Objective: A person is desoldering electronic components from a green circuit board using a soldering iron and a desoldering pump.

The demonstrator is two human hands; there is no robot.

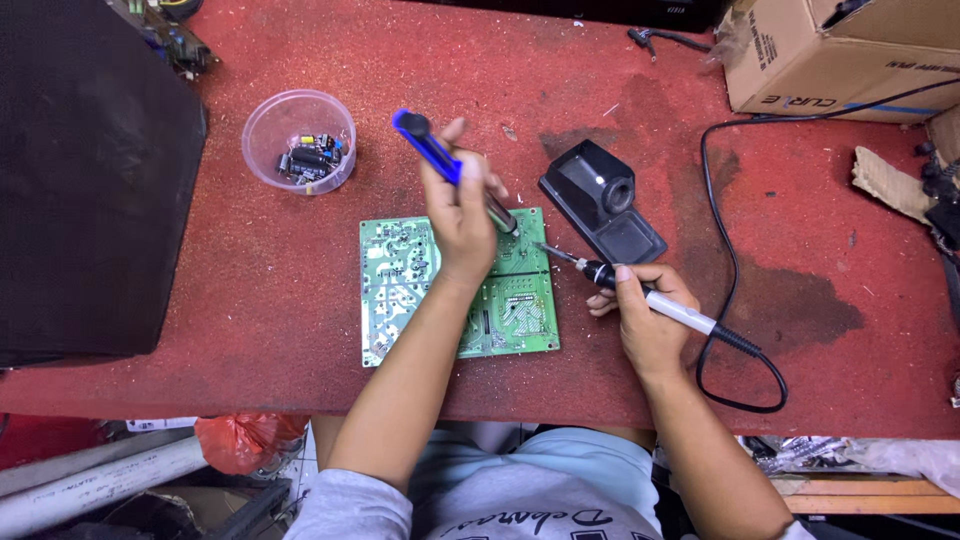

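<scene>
1. Two tools, one per hand, as I watch: my left hand [458,215] is clenched around a blue pump tool [440,158], its tip on the green circuit board [400,290].
2. My right hand [645,315] grips a soldering iron [640,292] like a pen, tip touching the board's right edge.
3. Parts already lie in the plastic bowl [299,141]; I judge work mid-way.
4. Both forearms reach up over the red table [250,330]; the iron's stand [602,200] sits just beyond.
</scene>
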